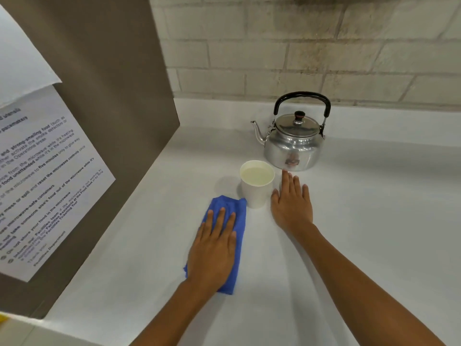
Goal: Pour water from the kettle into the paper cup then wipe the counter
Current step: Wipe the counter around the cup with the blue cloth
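full cup point(257, 187) by kettle point(293, 143)

We are counting one kettle point(293, 143) with one black handle, one lid and one spout, standing on the one white counter point(154, 245), and one paper cup point(257, 183) filled with liquid just in front of it. We are also seeing one blue cloth point(237, 216) lying on that counter and two bare hands, the left hand point(212, 250) and the right hand point(291, 203), each with its forearm reaching in. We are finding one brown panel point(112, 83) at the left carrying two paper sheets, one printed notice point(45, 176) and one plain white sheet point(17, 58) overlapping its top, with one brick wall point(299, 46) behind the counter.
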Available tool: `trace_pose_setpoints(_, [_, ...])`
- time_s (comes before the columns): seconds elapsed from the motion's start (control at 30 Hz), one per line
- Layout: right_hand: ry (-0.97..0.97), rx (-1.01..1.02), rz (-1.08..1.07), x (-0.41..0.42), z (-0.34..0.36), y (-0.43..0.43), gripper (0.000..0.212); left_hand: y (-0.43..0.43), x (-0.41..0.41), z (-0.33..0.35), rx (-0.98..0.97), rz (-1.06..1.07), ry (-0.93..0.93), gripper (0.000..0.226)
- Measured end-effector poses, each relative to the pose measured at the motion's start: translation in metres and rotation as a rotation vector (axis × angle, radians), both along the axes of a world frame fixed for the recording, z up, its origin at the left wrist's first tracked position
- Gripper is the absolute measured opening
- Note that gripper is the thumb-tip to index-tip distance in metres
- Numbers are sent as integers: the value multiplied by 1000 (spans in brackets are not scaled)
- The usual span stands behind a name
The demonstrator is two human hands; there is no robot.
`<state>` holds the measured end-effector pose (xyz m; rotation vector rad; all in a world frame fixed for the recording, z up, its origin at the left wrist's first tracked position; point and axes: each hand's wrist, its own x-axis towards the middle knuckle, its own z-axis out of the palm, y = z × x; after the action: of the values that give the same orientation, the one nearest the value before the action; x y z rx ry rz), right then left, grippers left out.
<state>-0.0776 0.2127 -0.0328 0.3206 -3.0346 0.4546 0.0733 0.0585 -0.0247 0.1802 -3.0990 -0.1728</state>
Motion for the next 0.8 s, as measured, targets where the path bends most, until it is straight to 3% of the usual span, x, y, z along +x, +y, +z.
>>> trace_pose_setpoints(0.17, [-1,-27,-5,1,1,0,59,-19,10,-6,-45,123,-65,51])
trace_pose_setpoints(0.33, [-10,-206,39,10,15,6,57,41,21,1,-7,-50,84,62])
trace_pose_setpoints(0.5, [40,-465,-125,44,37,30,49,79,11,-2,49,-183,-24,56])
trace_pose_setpoints(0.57, [45,-516,-173,68,44,30,46,82,8,1,189,-242,-28,54])
trace_pose_setpoints(0.67, [25,-453,-137,110,49,8,45,50,0,14,632,-199,55,49])
trace_pose_setpoints(0.73, [-37,-356,-75,134,46,-19,49,13,-14,20,679,-138,131,48])
trace_pose_setpoints(0.8, [-90,-176,-38,151,35,-45,55,-20,-35,19,555,-60,88,48])
